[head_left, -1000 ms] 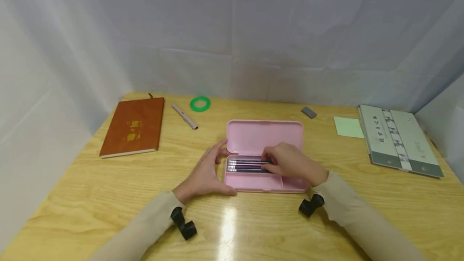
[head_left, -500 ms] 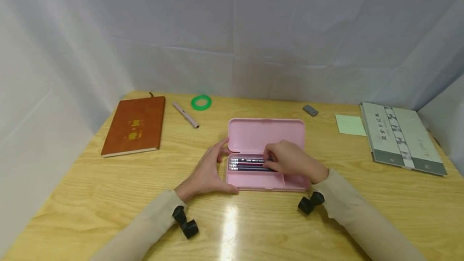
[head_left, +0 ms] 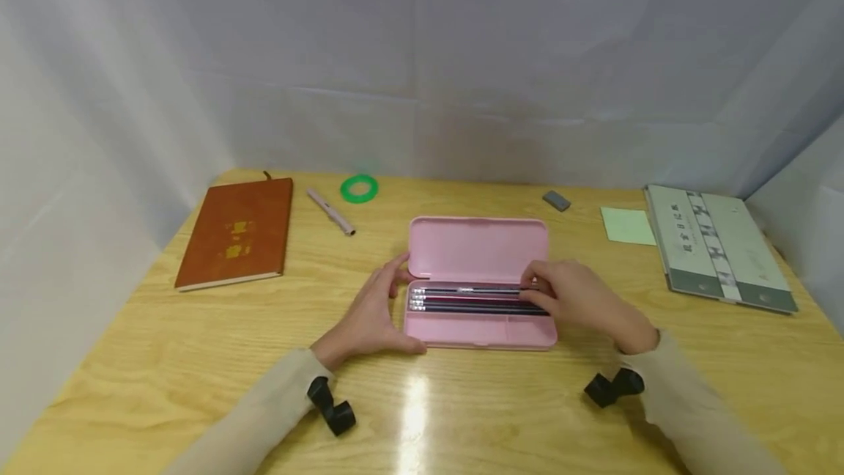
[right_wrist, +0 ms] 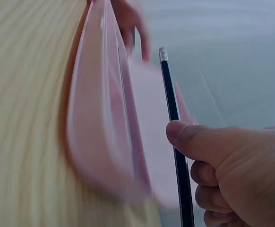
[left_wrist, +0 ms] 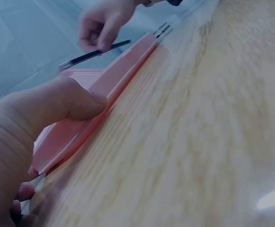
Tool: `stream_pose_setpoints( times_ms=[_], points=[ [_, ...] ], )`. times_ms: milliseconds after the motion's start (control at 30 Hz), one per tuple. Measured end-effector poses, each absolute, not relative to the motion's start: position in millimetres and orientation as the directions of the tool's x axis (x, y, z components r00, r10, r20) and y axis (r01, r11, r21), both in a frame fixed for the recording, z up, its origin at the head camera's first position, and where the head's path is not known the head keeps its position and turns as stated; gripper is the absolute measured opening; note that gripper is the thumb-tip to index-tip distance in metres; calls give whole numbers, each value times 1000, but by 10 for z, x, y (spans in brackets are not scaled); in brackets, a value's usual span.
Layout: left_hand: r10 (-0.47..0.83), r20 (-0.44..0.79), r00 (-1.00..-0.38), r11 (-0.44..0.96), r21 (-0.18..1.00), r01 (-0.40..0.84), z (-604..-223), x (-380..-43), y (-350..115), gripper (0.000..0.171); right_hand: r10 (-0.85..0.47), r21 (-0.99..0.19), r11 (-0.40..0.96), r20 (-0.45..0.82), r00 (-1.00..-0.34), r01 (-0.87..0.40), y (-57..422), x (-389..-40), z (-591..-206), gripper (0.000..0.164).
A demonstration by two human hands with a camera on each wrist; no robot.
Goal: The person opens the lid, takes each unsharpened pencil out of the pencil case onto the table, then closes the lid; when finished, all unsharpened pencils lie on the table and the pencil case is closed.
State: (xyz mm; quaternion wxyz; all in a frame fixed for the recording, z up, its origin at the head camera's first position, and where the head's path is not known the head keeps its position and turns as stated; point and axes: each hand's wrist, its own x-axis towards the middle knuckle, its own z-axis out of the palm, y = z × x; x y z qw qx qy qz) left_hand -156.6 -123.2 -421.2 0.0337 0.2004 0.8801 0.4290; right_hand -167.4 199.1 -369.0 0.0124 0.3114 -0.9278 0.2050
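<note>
A pink pencil case (head_left: 461,328) lies with its lid (head_left: 478,246) folded back. Several dark pencils (head_left: 475,308) lie side by side in its long rear compartment, silver-banded ends to the left. My left hand (head_left: 369,321) grips the case's left end, thumb at the front wall and fingers round the back corner. Over the right part of the case, my right hand (head_left: 580,299) pinches one dark pencil (right_wrist: 169,90) between thumb and fingers. In the right wrist view this pencil's silver end points away from the hand; the left wrist view has it raised above the case rim.
A brown notebook (head_left: 236,233), a pale pen (head_left: 331,212) and a green tape ring (head_left: 359,188) lie to the left and back. Behind the case to the right sit a grey eraser (head_left: 557,201), pale green sticky notes (head_left: 628,226) and a grey-green book (head_left: 719,248).
My right hand has moved to the right with the pinched pencil, uncovering more of the pencils and the small right compartment. The left hand keeps its place on the case.
</note>
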Motion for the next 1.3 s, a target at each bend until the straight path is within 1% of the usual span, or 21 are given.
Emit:
stream_pose_setpoints(
  times_ms=[100,300,400,500,667,900,1033,1100,1300],
  points=[
    [386,119,-915,551,766,332,-4218,-1571,-1234,132,-533,-385,730,197,-823,-565,2362,-1577,-3768,6],
    [389,134,-911,554,756,348,-4228,-1581,-1223,132,-461,-387,744,293,-838,-544,3020,-1395,-3963,14],
    [390,131,-911,562,750,348,-4231,-1586,-1232,132,-443,-397,751,290,-848,-528,3205,-1345,-4030,11],
    [392,134,-910,566,745,353,-4230,-1590,-1236,132,-443,-393,756,279,-852,-523,3264,-1343,-4062,10],
    [393,128,-910,566,746,350,-4222,-1588,-1233,132,-454,-403,760,234,-860,-511,3128,-1425,-4052,8],
    [403,142,-904,547,755,363,-4225,-1583,-1239,131,-483,-449,748,135,-865,-488,2705,-1582,-3953,8],
    [409,155,-899,536,756,374,-4228,-1579,-1240,132,-517,-470,718,134,-845,-514,2412,-1659,-3920,7],
    [413,163,-896,532,756,382,-4232,-1578,-1242,132,-546,-466,695,153,-823,-548,2264,-1695,-3933,7],
    [414,173,-894,525,757,389,-4230,-1578,-1243,131,-611,-352,677,221,-760,-647,1897,-1759,-3983,9]
  ],
)
